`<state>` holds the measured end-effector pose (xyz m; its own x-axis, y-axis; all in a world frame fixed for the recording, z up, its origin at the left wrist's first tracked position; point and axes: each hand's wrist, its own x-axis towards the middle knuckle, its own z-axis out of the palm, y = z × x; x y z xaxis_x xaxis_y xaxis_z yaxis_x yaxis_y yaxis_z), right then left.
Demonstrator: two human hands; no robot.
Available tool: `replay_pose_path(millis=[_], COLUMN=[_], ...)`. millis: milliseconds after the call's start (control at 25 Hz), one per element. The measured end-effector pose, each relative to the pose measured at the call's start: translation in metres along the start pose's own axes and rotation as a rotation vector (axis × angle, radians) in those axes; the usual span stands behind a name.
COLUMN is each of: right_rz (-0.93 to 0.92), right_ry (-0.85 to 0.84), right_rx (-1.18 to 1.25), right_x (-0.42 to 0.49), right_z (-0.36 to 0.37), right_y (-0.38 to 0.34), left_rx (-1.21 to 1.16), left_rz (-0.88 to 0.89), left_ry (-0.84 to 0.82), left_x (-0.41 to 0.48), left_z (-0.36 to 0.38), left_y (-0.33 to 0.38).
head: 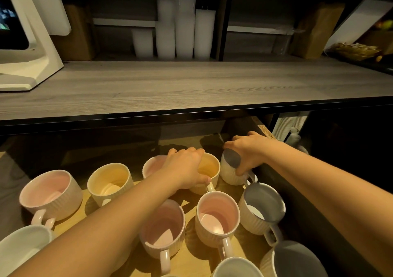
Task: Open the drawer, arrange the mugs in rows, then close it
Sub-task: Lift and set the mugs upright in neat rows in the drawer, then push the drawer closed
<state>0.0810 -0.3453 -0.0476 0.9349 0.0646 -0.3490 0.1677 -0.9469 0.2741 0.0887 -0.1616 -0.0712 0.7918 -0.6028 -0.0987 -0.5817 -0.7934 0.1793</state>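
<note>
While the drawer (214, 143) stands open under the countertop (191, 85), its wooden floor carries ribbed mugs, all empty. The left hand (185, 168) closes over the rim of a yellow-lined mug (209, 171) near the back edge, thumb at its handle, which points toward the front. The right hand (251, 151) grips a grey-lined mug (230, 167) at the back right corner, tilted leftward, handle to the front right.

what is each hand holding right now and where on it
Left hand grips the yellow mug over its rim, thumb by the handle. Right hand holds the tilted grey mug around its body.
</note>
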Motion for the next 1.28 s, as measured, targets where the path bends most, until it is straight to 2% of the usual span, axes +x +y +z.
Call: replay_pose_path(millis=[120, 640, 760, 1000, 1280], right_rz=[0.05, 0.123, 0.066, -0.047, -0.23], right_ry=[0.049, 0.071, 0.138, 0.085, 0.22], right_rx=[-0.034, -0.02, 0.025, 0.149, 0.222], right_x=[0.002, -0.012, -0.036, -0.087, -0.163], right_z=[0.001, 0.012, -0.001, -0.025, -0.04], right_y=[0.002, -0.008, -0.023, -0.072, -0.131], left_rx=[0.013, 0.042, 0.067, 0.071, 0.162], left_rz=[0.003, 0.007, -0.005, -0.012, -0.03], left_ry=[0.007, 0.007, 0.007, 0.009, -0.003], left_x=[-0.001, -0.008, -0.021, -0.081, -0.197], left_z=[0.001, 0.013, 0.002, -0.036, -0.063], left_y=[0.0, -0.002, -0.005, -0.004, -0.002])
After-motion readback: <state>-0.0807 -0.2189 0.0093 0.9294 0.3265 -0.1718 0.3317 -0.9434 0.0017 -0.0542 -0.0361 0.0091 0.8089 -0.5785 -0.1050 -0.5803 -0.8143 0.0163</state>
